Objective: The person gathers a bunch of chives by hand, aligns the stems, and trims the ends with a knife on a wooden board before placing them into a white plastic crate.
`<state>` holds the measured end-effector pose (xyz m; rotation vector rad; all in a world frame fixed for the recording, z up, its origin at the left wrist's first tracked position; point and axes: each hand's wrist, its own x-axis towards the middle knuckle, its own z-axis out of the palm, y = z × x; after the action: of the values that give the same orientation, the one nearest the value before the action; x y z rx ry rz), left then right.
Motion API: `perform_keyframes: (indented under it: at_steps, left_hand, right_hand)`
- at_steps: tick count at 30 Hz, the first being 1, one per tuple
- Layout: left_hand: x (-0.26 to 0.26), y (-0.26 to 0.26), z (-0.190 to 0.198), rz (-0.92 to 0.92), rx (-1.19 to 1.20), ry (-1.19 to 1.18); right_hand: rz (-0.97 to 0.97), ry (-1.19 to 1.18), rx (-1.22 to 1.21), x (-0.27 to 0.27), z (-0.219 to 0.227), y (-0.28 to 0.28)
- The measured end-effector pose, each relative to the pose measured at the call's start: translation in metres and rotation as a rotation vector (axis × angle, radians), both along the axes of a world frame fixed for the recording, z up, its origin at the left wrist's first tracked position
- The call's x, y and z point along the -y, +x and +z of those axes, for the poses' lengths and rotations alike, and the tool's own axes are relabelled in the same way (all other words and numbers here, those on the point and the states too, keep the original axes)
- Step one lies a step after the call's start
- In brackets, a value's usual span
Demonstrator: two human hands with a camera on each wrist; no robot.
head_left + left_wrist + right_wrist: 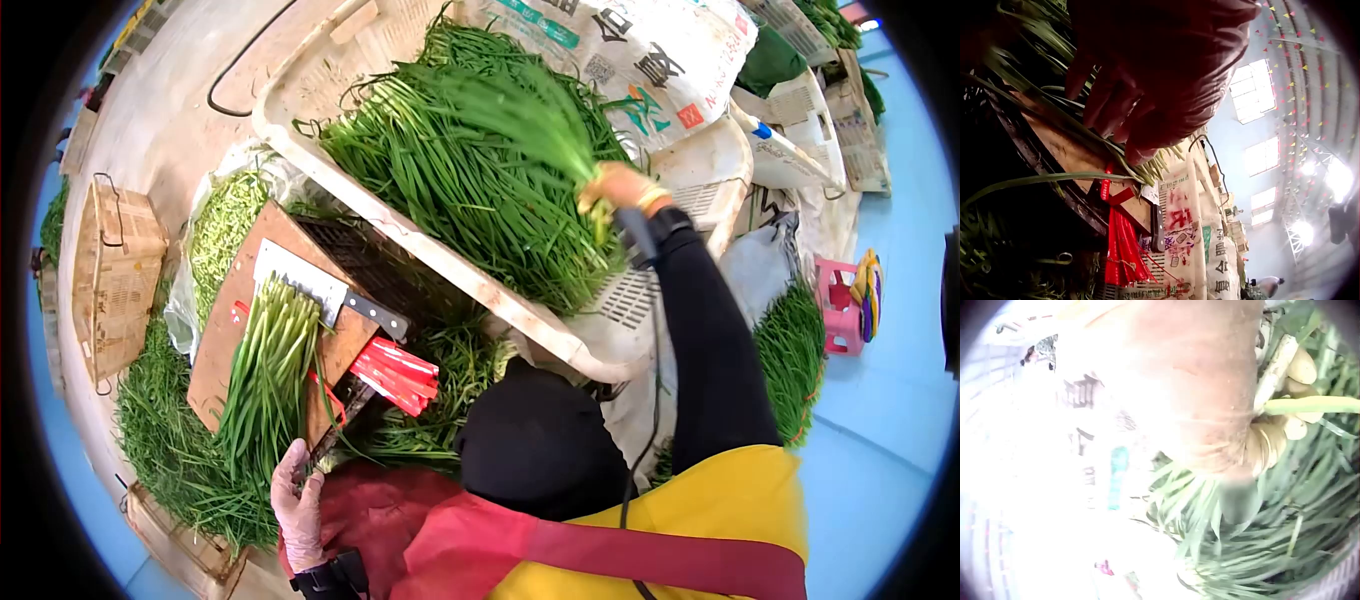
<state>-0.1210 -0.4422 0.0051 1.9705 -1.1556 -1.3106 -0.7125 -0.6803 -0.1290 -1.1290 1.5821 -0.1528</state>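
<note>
The big room has bright windows (pixel 1254 92) and a blue floor (pixel 865 480). One person's right hand (pixel 622 188) holds a bundle of greens (pixel 530 120) over the crate (pixel 560 343), fingers curled round its stems, leaf tips slanting away up-left. The left hand's (pixel 298 505) fingers are loosely apart beside another bunch (pixel 262 370), lying lengthwise on the board (pixel 345 340), stems toward the knife (pixel 325 293).

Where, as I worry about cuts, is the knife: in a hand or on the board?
On the board, in neither hand: the knife lies flat, clear of the left hand, and the right hand grips greens.
</note>
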Motion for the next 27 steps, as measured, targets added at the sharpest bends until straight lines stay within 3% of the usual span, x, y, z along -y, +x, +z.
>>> perform_keyframes:
  at_steps: [1, 3, 4, 5, 7, 9, 11, 12, 13, 15, 19, 22, 23, 25, 27]
  left_hand:
    - [0.000, 0.001, -0.002, -0.002, 0.002, -0.004]
    - [-0.001, -0.002, -0.004, -0.001, -0.017, -0.010]
    - [-0.001, -0.004, -0.006, 0.002, -0.032, 0.001]
    - [0.000, -0.006, -0.007, 0.003, -0.046, 0.012]
    - [0.001, -0.008, -0.007, -0.034, -0.026, 0.029]
    - [0.000, -0.004, -0.010, -0.095, 0.005, 0.034]
    - [-0.003, 0.000, -0.010, -0.055, -0.020, 0.044]
    - [-0.002, 0.002, -0.010, -0.018, -0.044, 0.043]
    - [-0.002, 0.003, -0.009, -0.007, -0.033, 0.044]
    - [-0.003, 0.008, -0.009, -0.005, -0.019, 0.054]
    - [0.004, 0.010, -0.007, 0.000, -0.030, 0.009]
    - [0.031, -0.001, 0.006, -0.109, -0.029, -0.125]
    - [0.044, -0.007, 0.019, -0.285, 0.124, -0.205]
    - [0.063, -0.022, 0.036, -0.361, 0.111, -0.311]
    - [0.074, -0.039, 0.052, -0.362, -0.028, -0.319]
  right_hand:
    - [-0.193, 0.040, 0.173, -0.002, 0.021, -0.010]
    - [-0.298, 0.126, 0.249, -0.011, 0.036, -0.016]
    - [-0.243, 0.145, 0.134, -0.012, 0.026, -0.017]
    - [-0.022, 0.131, -0.248, -0.011, 0.012, -0.013]
    - [0.283, 0.038, -0.699, -0.028, -0.009, 0.014]
    - [0.760, 0.229, -0.647, -0.037, -0.087, 0.006]
    - [0.992, 0.080, -0.802, -0.061, -0.210, -0.023]
    - [0.343, 0.126, -0.754, -0.064, -0.170, 0.000]
    - [0.072, 0.108, -0.725, -0.061, -0.106, 0.033]
    - [-0.040, 0.027, -0.751, -0.057, -0.072, 0.042]
    - [-0.084, -0.150, -0.691, -0.048, -0.017, 0.036]
    - [-0.052, -0.239, -0.549, -0.053, 0.034, 0.031]
    - [-0.069, -0.294, -0.513, -0.058, 0.049, 0.031]
    - [-0.154, -0.238, -0.302, -0.072, 0.113, 0.047]
    - [-0.170, -0.384, -0.162, -0.090, 0.123, 0.039]
